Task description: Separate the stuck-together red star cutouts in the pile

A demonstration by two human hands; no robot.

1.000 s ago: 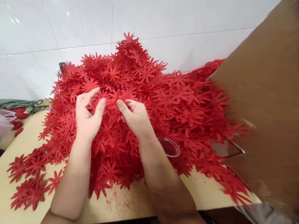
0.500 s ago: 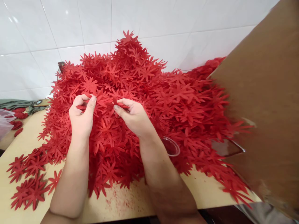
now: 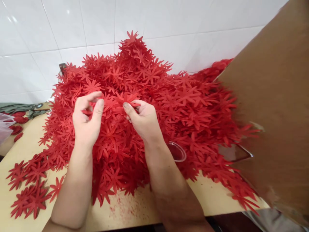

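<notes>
A large heap of red flower-shaped cutouts, each with several narrow petals, lies in front of me. My right hand pinches a red flower cutout between thumb and fingers, over the middle of the heap. Left of it, my left hand has thumb and index finger apart, with a gap between their tips. A red petal shows inside its curve; whether the lower fingers hold it is hidden. Both forearms reach in from the bottom edge.
Behind the heap rises a white tiled wall. A large cardboard sheet stands at the right. A clear round plastic rim pokes out by my right forearm. Loose cutouts lie on the pale tabletop; green cloth is at far left.
My left thumb and index finger have parted from their pinch. My right hand has moved slightly right and up, and more of the flower cutout shows in it.
</notes>
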